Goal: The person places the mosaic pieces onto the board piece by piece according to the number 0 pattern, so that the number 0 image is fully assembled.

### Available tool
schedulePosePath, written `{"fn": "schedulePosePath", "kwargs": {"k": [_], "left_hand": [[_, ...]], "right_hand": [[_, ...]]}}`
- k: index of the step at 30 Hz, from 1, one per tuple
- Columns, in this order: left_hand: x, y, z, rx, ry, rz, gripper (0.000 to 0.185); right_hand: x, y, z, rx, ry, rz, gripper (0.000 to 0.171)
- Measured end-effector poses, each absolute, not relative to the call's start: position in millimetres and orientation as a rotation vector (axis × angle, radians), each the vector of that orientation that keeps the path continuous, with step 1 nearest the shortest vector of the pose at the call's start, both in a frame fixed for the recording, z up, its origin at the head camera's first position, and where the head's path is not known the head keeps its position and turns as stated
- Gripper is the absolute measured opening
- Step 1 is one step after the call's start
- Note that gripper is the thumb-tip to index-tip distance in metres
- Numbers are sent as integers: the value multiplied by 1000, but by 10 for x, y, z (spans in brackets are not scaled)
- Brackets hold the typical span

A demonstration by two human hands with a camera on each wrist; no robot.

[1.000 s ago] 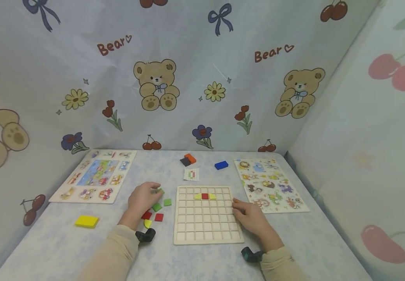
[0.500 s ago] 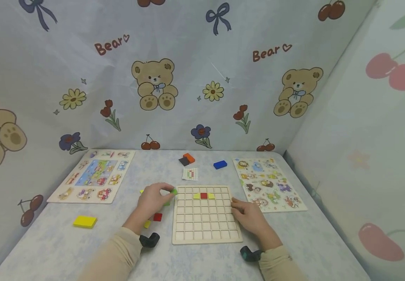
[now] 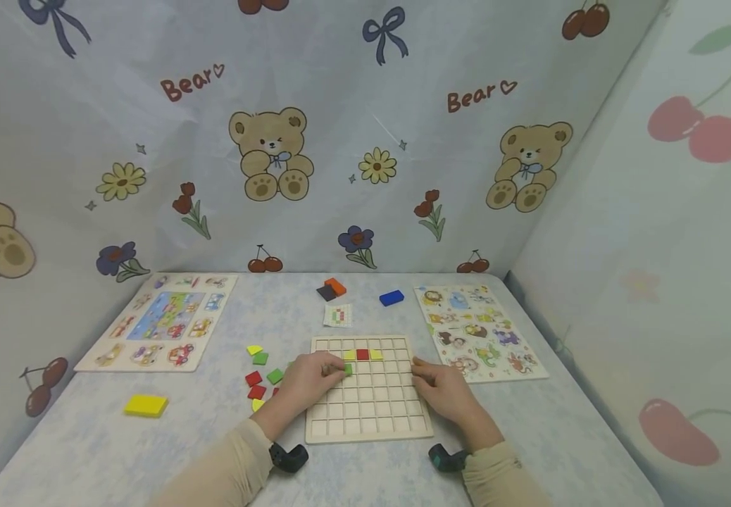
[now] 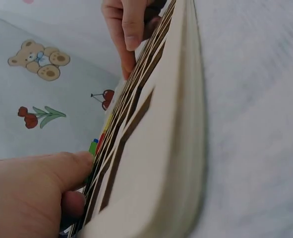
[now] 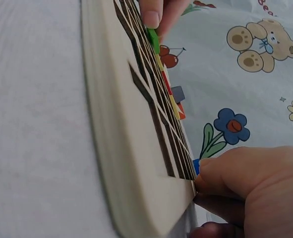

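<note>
A pale wooden grid board (image 3: 370,439) lies on the table in front of me. In its second row from the far side, a red square tile (image 3: 362,354) sits between two yellow tiles (image 3: 376,355). My left hand (image 3: 305,382) is over the board's left part and pinches a green square tile (image 3: 348,369) just below that row. In the right wrist view the green tile (image 5: 153,40) shows under the left fingertips, close to the board's surface. My right hand (image 3: 446,396) holds the board's right edge, thumb and fingers at the rim (image 5: 183,198).
Loose green tiles (image 3: 275,377), red tiles (image 3: 253,379) and yellow pieces (image 3: 254,350) lie left of the board. A pattern card (image 3: 338,315), orange block (image 3: 335,286), dark block (image 3: 326,293) and blue block (image 3: 391,298) are behind. Picture puzzles (image 3: 194,359) flank both sides; a yellow block (image 3: 146,405) lies left.
My left hand has picked up a green tile from the loose pieces and carried it right, over the board. The right hand stays at the board's right edge.
</note>
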State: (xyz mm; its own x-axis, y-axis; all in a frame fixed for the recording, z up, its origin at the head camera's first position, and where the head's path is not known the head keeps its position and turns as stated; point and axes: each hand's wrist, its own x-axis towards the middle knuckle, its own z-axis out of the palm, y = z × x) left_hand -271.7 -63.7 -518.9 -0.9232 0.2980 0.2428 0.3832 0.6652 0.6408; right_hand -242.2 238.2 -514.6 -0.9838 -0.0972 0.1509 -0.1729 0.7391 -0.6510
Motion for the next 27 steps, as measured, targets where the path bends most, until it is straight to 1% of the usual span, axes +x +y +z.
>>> {"fn": "schedulePosePath", "kwargs": {"k": [8,14,20,27], "left_hand": [[-2703,-641,-5178,-624,-2743,-955,16],[-2704,-629,-5139,-628,-2761,-898,12],[-2721,-632,-5158,-577,-2778,-922,10],[-2681,-646,-5101,-534,-2787,-992,13]], "right_hand": [[-2433,2370,-5155,240,-2834,1054,27],[-2418,2359,-5133,266,-2891,1045,29],[-2395,2364,-5121,291,-2896,1049,30],[-2394,2386,-5145,268,-2904,1064,30]]}}
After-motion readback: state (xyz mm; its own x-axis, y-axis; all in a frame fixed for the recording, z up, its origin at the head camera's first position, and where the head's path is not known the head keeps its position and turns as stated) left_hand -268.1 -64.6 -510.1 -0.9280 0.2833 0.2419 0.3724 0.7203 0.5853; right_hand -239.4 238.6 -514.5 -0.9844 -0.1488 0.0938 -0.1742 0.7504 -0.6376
